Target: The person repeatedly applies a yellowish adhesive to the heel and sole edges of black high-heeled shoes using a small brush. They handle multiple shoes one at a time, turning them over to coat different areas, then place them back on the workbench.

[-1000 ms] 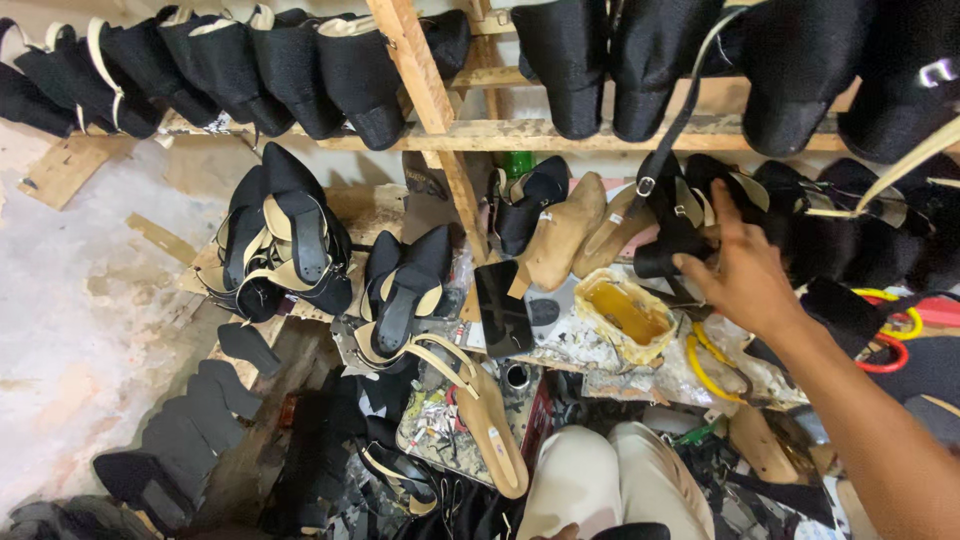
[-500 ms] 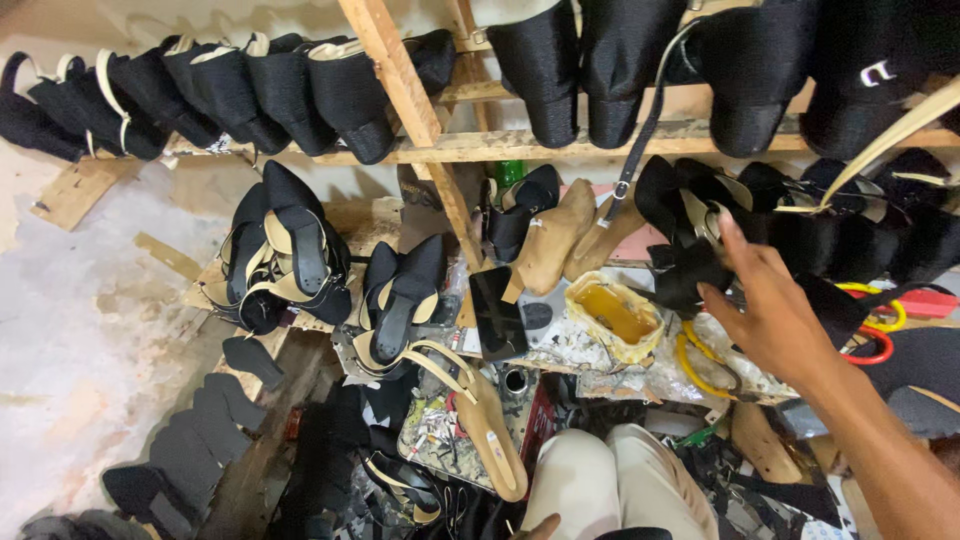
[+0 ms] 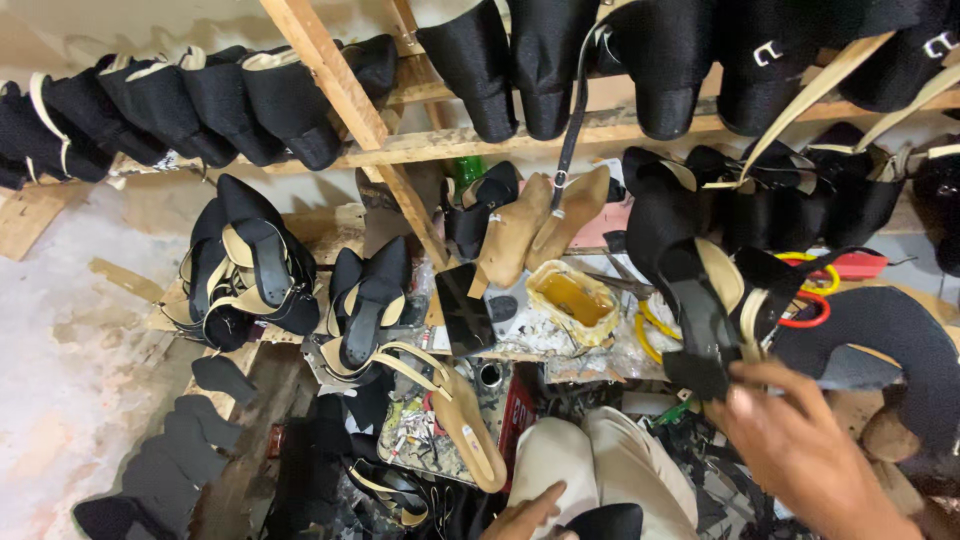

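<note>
Right hand (image 3: 800, 450) near right, fingers pinched on heel end of black slingback shoe (image 3: 700, 310) with tan lining. Shoe sits right of centre over cluttered bench, long axis running near-to-far, toe pointing far and a bit left, toward rack. Left hand (image 3: 525, 512) at near edge, index finger out, touching black piece (image 3: 603, 522) on lap; grip itself unclear, mostly cut off. One yellow glue tub (image 3: 572, 300) just left of shoe. Two tan shoe lasts (image 3: 540, 225) leaning behind tub. Stack of black insoles (image 3: 170, 470) near left, can't count exactly.
</note>
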